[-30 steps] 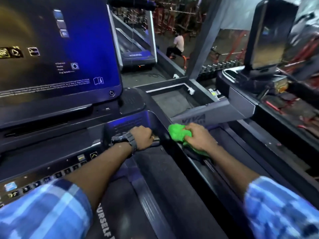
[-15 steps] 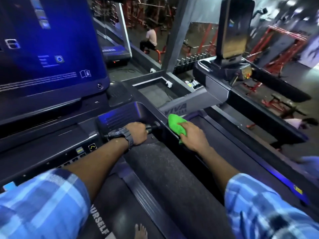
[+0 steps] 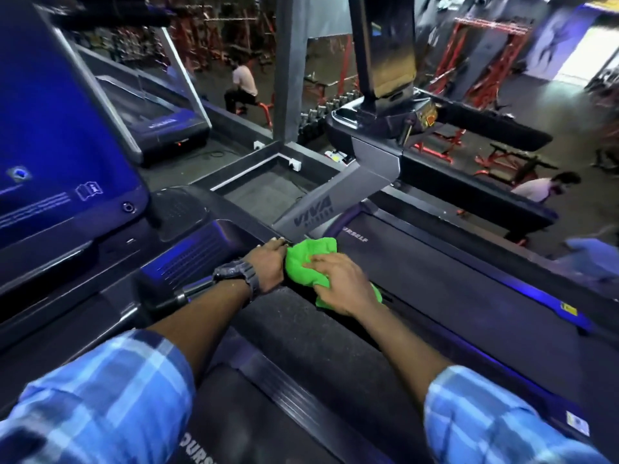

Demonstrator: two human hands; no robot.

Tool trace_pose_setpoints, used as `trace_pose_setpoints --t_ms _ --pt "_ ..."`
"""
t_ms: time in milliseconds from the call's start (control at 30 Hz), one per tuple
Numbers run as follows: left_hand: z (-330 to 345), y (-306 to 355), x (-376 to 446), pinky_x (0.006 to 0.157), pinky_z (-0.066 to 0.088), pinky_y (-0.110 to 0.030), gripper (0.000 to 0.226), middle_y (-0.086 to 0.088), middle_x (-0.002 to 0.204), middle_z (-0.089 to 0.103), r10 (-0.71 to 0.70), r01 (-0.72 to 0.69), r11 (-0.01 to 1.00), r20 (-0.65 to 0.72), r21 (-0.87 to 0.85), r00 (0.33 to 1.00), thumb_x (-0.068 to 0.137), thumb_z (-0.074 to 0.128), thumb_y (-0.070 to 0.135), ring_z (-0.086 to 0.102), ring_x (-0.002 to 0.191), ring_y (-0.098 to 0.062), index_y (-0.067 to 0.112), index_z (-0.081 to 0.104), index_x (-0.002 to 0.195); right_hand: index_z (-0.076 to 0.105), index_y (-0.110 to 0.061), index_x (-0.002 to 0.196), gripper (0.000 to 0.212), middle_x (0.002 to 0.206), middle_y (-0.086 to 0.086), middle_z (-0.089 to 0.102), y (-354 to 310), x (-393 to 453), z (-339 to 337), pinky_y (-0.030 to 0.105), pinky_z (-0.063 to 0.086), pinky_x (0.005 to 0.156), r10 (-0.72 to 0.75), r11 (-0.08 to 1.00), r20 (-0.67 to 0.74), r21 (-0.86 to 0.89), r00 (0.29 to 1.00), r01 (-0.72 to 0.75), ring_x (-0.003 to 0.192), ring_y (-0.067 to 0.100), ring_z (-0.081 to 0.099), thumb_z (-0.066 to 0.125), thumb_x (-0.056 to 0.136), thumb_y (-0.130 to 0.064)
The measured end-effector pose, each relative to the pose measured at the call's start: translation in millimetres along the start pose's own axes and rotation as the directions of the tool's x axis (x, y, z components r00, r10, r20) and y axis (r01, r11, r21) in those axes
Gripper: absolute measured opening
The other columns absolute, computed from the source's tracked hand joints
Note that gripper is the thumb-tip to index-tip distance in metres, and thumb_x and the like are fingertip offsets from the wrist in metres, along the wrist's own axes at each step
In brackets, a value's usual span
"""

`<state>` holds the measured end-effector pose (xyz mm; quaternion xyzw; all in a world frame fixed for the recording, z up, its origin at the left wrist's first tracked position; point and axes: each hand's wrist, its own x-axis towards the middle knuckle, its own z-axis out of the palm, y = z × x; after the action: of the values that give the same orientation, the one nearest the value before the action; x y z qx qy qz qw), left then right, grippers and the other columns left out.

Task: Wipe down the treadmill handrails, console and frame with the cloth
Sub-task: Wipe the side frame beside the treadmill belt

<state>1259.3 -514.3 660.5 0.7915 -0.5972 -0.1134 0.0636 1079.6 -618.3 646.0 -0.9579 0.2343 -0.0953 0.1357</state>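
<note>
My right hand [image 3: 338, 283] holds a bunched green cloth [image 3: 308, 259] against the top of the dark padded right handrail [image 3: 301, 336], where it meets the console. Just left of the cloth, almost touching it, my left hand [image 3: 268, 264] with a black wristwatch rests on the same rail. Its fingers curl over the rail's far edge. The lit blue console screen [image 3: 50, 145] rises at the upper left. Below it lie the dark console deck and a metal grip bar [image 3: 197, 289].
A second treadmill [image 3: 435, 262] runs alongside on the right, its grey "VIVA" upright [image 3: 318, 209] just beyond the cloth. A grey pillar [image 3: 289, 78] stands behind. One person sits far back [image 3: 243, 85], another at the right [image 3: 542, 187], among red gym racks.
My left hand left the metal grip bar and moved right onto the handrail beside the cloth. My right hand and the cloth shifted little along the rail. The view swung right.
</note>
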Motion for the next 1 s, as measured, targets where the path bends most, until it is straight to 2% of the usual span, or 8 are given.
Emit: trace_pose_setpoints --t_ms 67,233,333,467,600,733,867,1000 --pt "3.5 -4.3 1.8 0.112 0.031 -0.041 0.068 -0.018 0.150 0.033 0.015 -0.015 1.000 -0.033 0.010 0.999 0.080 0.024 0.028 0.033 0.138 -0.030 0.002 0.035 0.141 0.071 -0.030 0.115 0.047 0.124 -0.008 0.066 17.1 -15.8 -8.4 0.024 0.036 0.104 -0.040 0.999 0.017 -0.008 0.999 0.040 0.116 0.019 0.056 0.060 0.070 -0.034" --pt "4.3 -7.4 10.3 0.118 0.021 -0.036 0.053 -0.025 0.142 0.041 0.027 -0.030 0.999 -0.092 -0.032 0.995 0.088 0.029 0.023 0.038 0.134 -0.035 -0.003 0.049 0.130 0.060 -0.022 0.123 0.044 0.122 0.005 0.063 13.7 3.7 -6.9 0.039 0.048 0.093 0.277 0.958 -0.108 -0.045 0.955 -0.283 0.111 0.031 0.059 0.059 0.081 -0.034" --pt "5.6 -6.2 14.1 0.108 0.036 -0.039 0.058 -0.027 0.126 0.052 0.028 -0.035 0.998 -0.109 -0.059 0.994 0.081 0.021 0.027 0.050 0.117 -0.040 -0.005 0.054 0.116 0.059 -0.019 0.129 0.050 0.133 0.003 0.059 -16.7 16.3 8.5 0.035 0.040 0.105 0.103 0.994 -0.096 -0.012 0.990 -0.105 0.120 0.029 0.054 0.062 0.080 -0.025" --pt "0.1 -4.9 18.7 0.096 0.042 -0.041 0.053 -0.018 0.111 0.061 0.099 -0.100 0.995 -0.116 -0.003 0.988 0.080 0.022 0.032 0.056 0.104 -0.036 0.003 0.058 0.107 0.069 -0.026 0.116 0.050 0.123 -0.007 0.066 0.7 -30.3 4.8 0.032 0.048 0.102 0.004 1.000 -0.136 -0.010 0.991 -0.006 0.114 0.023 0.059 0.056 0.069 -0.035" --pt "3.8 12.4 24.2 0.093 0.042 -0.039 0.057 -0.017 0.105 0.063 0.240 -0.244 0.969 -0.100 -0.030 0.966 0.084 0.016 0.037 0.057 0.099 -0.033 0.005 0.058 0.103 0.063 -0.019 0.121 0.046 0.124 0.003 0.064 17.8 -39.1 -4.7 0.037 0.049 0.095 0.392 0.916 -0.184 -0.019 0.902 -0.401 0.111 0.030 0.059 0.060 0.077 -0.032" --pt "20.0 19.1 21.7 0.094 0.038 -0.040 0.048 -0.020 0.105 0.062 0.287 -0.303 0.939 -0.118 -0.165 0.951 0.085 0.023 0.031 0.056 0.100 -0.037 0.002 0.058 0.103 0.061 -0.012 0.124 0.049 0.127 0.008 0.062 -29.8 -11.1 19.7 0.037 0.043 0.102 0.386 0.917 -0.243 -0.005 0.890 -0.399 0.113 0.034 0.057 0.062 0.075 -0.015" --pt "23.1 4.7 18.9 0.113 0.026 -0.040 0.058 -0.023 0.134 0.051 0.364 -0.371 0.925 -0.097 -0.082 0.927 0.085 0.037 0.031 0.044 0.128 -0.036 -0.004 0.048 0.129 0.062 -0.017 0.126 0.063 0.131 0.000 0.061 -25.5 -72.7 13.9 0.032 0.036 0.110 0.334 0.935 -0.209 -0.051 0.919 -0.351 0.121 0.025 0.057 0.065 0.063 -0.015" --pt "25.7 5.5 24.8 0.114 0.025 -0.044 0.065 -0.022 0.141 0.044 0.390 -0.392 0.920 -0.071 -0.025 0.918 0.085 0.028 0.038 0.038 0.133 -0.036 -0.004 0.046 0.131 0.062 -0.011 0.126 0.057 0.133 0.006 0.060 -6.5 -107.1 1.6 0.032 0.034 0.111 0.594 0.780 -0.293 -0.019 0.750 -0.625 0.124 0.027 0.054 0.059 0.070 -0.011"
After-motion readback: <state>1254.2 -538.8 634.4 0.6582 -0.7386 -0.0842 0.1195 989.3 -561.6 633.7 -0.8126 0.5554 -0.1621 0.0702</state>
